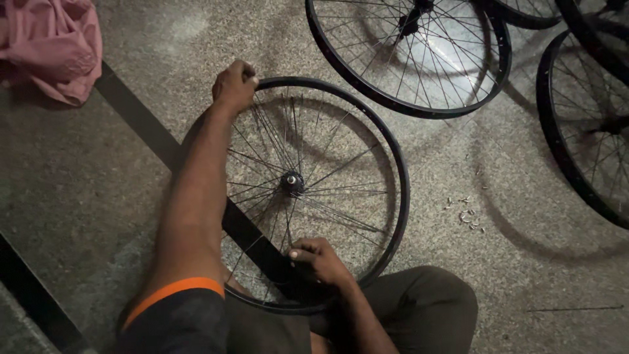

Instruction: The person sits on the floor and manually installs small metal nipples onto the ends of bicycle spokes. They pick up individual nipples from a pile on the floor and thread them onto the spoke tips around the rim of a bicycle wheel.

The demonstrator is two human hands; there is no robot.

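A black bicycle wheel rim (400,177) with thin spokes and a central hub (291,181) lies flat on the speckled floor in front of me. My left hand (234,85) grips the far left edge of the rim. My right hand (319,259) rests inside the wheel near its close edge, fingers pinched around the spokes there. My right knee in dark trousers (426,308) sits against the near side of the rim.
Other spoked wheels lie at the top (406,59) and at the right edge (583,131). Several small metal nipples (466,215) are scattered on the floor right of the rim. A pink cloth (49,42) is bunched at the top left. A loose spoke (576,308) lies at lower right.
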